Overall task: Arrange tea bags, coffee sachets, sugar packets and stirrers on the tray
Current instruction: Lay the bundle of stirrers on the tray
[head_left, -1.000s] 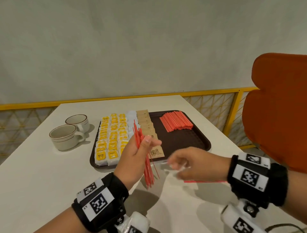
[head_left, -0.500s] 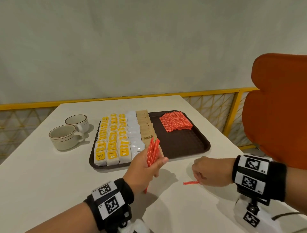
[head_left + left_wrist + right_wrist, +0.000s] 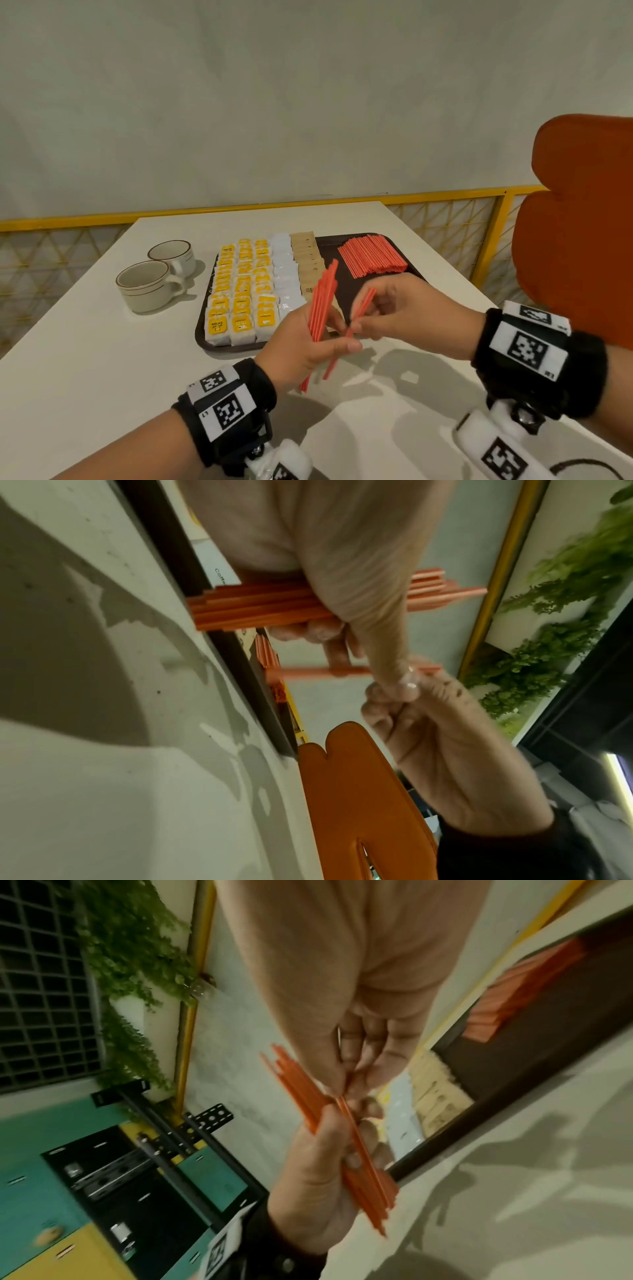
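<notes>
My left hand [image 3: 318, 339] grips a bundle of red stirrers [image 3: 322, 301] upright above the table, just in front of the dark brown tray [image 3: 201, 337]. My right hand [image 3: 383, 308] pinches a single red stirrer [image 3: 363, 308] and holds it against the bundle. In the left wrist view the bundle [image 3: 260, 607] lies under my left hand's fingers, with the single stirrer [image 3: 318, 671] just below. On the tray lie rows of yellow tea bags [image 3: 239, 284], white sachets [image 3: 286, 274], brown packets [image 3: 308, 260] and a pile of stirrers [image 3: 371, 257].
Two cream cups [image 3: 150, 284] [image 3: 173, 255] stand on the white table left of the tray. An orange chair [image 3: 582, 222] rises at the right, behind my right wrist. A yellow railing [image 3: 489, 233] runs behind the table.
My right hand picked the single stirrer up off the table and brought it left and up to the bundle. My left hand kept its grip and rose a little.
</notes>
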`<state>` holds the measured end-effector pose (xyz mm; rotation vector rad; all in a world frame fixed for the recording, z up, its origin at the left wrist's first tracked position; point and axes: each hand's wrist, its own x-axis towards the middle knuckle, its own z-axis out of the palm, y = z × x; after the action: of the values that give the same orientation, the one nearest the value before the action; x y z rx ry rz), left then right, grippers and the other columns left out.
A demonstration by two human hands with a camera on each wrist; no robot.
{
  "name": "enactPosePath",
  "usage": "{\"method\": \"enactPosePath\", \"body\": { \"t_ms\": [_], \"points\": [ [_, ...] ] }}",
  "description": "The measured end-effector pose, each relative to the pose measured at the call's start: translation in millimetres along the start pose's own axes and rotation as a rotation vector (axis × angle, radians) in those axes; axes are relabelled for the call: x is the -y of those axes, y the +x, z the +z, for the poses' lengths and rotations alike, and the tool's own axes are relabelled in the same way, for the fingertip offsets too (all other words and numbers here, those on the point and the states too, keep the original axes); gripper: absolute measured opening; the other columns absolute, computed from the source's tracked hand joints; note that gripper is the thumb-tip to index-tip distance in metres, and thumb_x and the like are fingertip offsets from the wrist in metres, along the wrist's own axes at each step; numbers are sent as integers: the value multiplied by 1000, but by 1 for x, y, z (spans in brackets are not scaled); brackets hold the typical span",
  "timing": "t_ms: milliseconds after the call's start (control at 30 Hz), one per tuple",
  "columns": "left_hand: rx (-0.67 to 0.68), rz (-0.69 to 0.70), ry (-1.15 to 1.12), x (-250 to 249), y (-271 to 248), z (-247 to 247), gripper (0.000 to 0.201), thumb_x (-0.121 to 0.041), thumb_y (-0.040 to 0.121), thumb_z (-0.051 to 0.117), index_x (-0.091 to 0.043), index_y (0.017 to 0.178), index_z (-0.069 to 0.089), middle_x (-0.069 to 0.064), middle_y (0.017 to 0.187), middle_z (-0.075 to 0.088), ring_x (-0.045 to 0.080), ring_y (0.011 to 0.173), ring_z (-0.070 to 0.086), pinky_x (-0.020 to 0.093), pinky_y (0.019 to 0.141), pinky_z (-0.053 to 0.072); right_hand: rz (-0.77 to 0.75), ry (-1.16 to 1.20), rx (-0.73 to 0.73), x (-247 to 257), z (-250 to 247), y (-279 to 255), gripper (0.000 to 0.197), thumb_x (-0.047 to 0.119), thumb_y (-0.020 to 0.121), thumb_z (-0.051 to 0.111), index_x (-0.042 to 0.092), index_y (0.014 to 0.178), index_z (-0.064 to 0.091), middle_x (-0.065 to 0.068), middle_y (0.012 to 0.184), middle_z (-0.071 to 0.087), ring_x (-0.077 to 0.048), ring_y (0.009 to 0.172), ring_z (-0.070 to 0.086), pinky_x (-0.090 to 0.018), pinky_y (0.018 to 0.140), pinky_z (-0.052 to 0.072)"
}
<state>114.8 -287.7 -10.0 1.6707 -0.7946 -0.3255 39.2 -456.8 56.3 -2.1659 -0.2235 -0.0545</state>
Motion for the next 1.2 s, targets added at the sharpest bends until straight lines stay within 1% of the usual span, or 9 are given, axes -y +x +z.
{"method": "enactPosePath", "body": {
  "t_ms": [133,300,567,733,833,967,1033,1100,1200],
  "points": [
    [2,38,26,2,0,5,12,-6,89,61,-16,81,60,-7,59,61,5,55,55,24,56,46,-27,-73,-177,5,18,10,16,14,78,77,20,81,63,-6,83,69,-16,74,64,-39,74,57],
    [-77,84,8,0,0,7,26,-21,94,54,-21,68,51,-14,52,52,-1,52,43,12,56,37,-196,131,-123,11,29,19,64,7,85,51,36,138,31,9,143,40,-3,133,40,-29,107,40],
    [-143,33,-1,1,2,7,26,7,85,56,-12,67,53,0,54,51,7,46,46,19,49,38,-361,-246,-174,15,33,23,42,24,98,33,16,133,56,8,140,51,5,133,37,-15,112,28],
    [-324,-281,171,19,3,23,44,18,92,26,-6,120,50,11,113,56,1,105,62,16,86,40,-318,-483,65,-3,46,19,46,22,102,32,12,147,34,0,155,29,-1,143,13,-9,114,5],
    [-114,-116,69,11,6,22,21,7,87,53,-10,80,65,7,69,65,18,68,64,31,63,48,-310,-466,41,0,38,23,44,17,103,34,14,148,32,2,156,28,0,144,11,-8,114,5],
    [-117,-51,62,18,4,13,39,3,92,51,-34,80,47,-27,59,61,-11,58,58,12,61,49,-353,-498,126,-3,45,23,46,27,103,29,13,146,36,6,156,22,3,142,2,-8,113,0],
    [-95,-45,-22,12,4,18,30,-7,95,53,-25,70,53,-10,51,59,-1,49,56,22,59,48,-291,-333,93,-5,43,20,45,23,103,33,21,148,30,12,156,19,6,142,14,-14,116,10],
    [-172,-21,-149,5,5,12,33,-38,89,55,-23,60,61,-2,53,59,14,56,61,35,67,51,-135,-2,-74,-9,36,18,45,18,103,37,30,146,32,13,152,31,13,120,44,-17,106,37],
    [-308,23,-270,-7,14,10,34,-56,75,53,-28,73,72,-2,81,73,16,86,69,37,86,52,9,159,-129,-23,36,16,41,19,101,42,30,140,40,12,140,49,13,116,49,-19,104,41]
  ]
}}
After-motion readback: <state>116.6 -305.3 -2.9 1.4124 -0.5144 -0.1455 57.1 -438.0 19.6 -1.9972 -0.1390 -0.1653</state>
